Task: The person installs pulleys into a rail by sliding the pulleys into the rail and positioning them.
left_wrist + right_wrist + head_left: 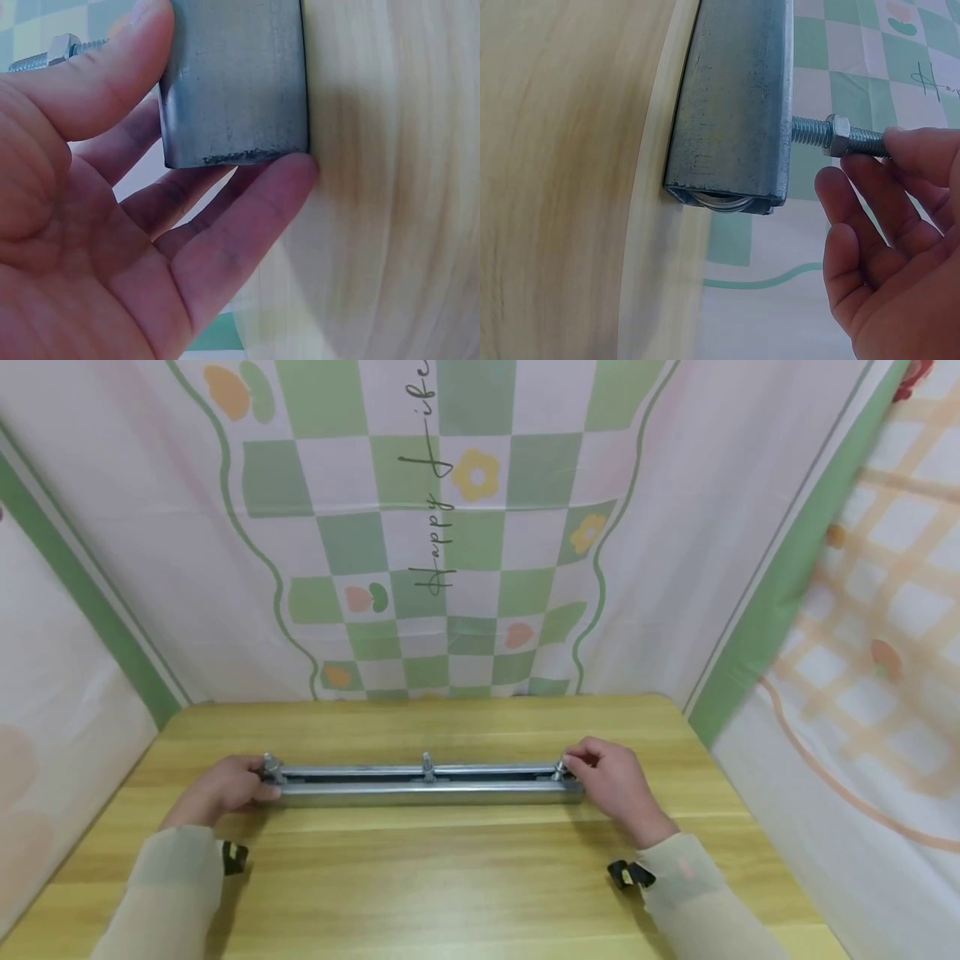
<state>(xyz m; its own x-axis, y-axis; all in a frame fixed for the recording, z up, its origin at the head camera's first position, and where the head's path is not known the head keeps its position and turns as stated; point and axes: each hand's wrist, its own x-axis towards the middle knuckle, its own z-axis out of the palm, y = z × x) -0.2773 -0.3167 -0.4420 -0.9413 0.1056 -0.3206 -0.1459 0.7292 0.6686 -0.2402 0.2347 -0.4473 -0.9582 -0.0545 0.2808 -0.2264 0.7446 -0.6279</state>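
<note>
A long grey metal strut channel (427, 797) lies crosswise on the table, its slot facing up. Three threaded bolts stand up from the slot: a left bolt (271, 762), a middle bolt (427, 767) and a right bolt (559, 770). My left hand (231, 783) holds the channel's left end, thumb on the near side and fingers around the end. Between thumb and fingers, my right hand (617, 781) pinches the tip of the right bolt. A hex nut (840, 135) sits partway along that bolt, and round metal edges (724, 202) show inside the channel's open end.
The wooden table (435, 877) extends around the channel. Behind it hangs a checkered green and white cloth (472, 539), with further cloth hangings at both sides. A black strap (632, 874) is at the right cuff, another black strap (235, 857) at the left.
</note>
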